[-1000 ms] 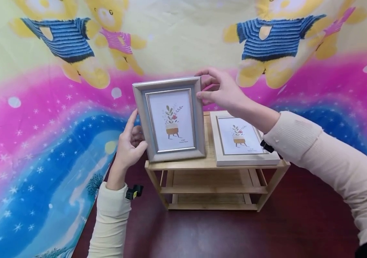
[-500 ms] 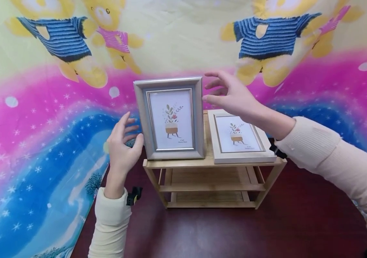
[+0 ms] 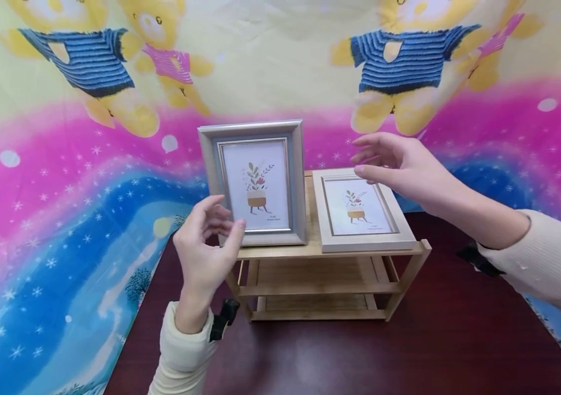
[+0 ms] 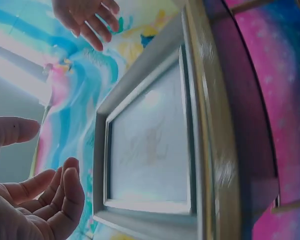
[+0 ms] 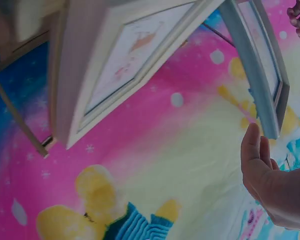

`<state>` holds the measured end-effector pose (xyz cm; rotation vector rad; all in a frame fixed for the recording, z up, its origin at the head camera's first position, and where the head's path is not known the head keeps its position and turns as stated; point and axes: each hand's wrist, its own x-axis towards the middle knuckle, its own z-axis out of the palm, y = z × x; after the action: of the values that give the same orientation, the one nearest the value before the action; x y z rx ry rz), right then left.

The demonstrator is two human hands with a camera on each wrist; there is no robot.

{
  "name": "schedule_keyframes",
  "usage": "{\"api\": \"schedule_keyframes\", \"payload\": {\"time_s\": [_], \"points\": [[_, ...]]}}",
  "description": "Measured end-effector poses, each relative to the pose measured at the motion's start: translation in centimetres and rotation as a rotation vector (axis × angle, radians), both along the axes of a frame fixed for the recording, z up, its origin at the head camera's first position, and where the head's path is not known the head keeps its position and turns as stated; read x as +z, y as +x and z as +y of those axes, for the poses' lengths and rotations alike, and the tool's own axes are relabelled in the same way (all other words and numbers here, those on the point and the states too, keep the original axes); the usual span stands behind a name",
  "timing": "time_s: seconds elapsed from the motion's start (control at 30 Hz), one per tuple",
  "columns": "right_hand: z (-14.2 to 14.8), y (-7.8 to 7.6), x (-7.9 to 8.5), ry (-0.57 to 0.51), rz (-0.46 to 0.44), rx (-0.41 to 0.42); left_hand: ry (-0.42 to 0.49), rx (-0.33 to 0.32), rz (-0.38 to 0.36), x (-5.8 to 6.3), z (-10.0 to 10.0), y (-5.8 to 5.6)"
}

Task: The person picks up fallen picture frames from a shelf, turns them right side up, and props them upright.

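The grip of your left hand (image 3: 203,252) is loosely spread, with nothing in it, near the lower left corner of the grey picture frame (image 3: 259,178), which stands upright on the wooden rack (image 3: 319,272). The grip of your right hand (image 3: 415,167) is also half open and holds nothing, near the white picture frame (image 3: 356,211) lying face up beside the grey one. Your desk (image 3: 339,354) carries the rack.

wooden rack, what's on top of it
On the rack, a grey frame stands at left and a cream frame lies face up at right. The surface directly beneath both is covered.
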<state>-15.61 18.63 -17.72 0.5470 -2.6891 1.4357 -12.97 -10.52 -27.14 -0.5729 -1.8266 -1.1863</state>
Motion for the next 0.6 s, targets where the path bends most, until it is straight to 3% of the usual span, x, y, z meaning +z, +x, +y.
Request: {"api": "schedule_keyframes", "payload": {"time_s": [0.17, 0.4, 0.6], "points": [[1.8, -0.3, -1.3, 0.061, -0.025, -0.055, -0.042, -0.055, 0.011, -1.1, 2.4, 0.1], [4.4, -2.7, -3.5, 0.069, -0.125, -0.108, -0.134, -0.125, -0.094, -2.5, 5.7, 0.6], [6.7, -5.0, -4.8, 0.058, -0.206, -0.135, -0.223, -0.105, -0.116, -2.9, 8.2, 1.0]]}}
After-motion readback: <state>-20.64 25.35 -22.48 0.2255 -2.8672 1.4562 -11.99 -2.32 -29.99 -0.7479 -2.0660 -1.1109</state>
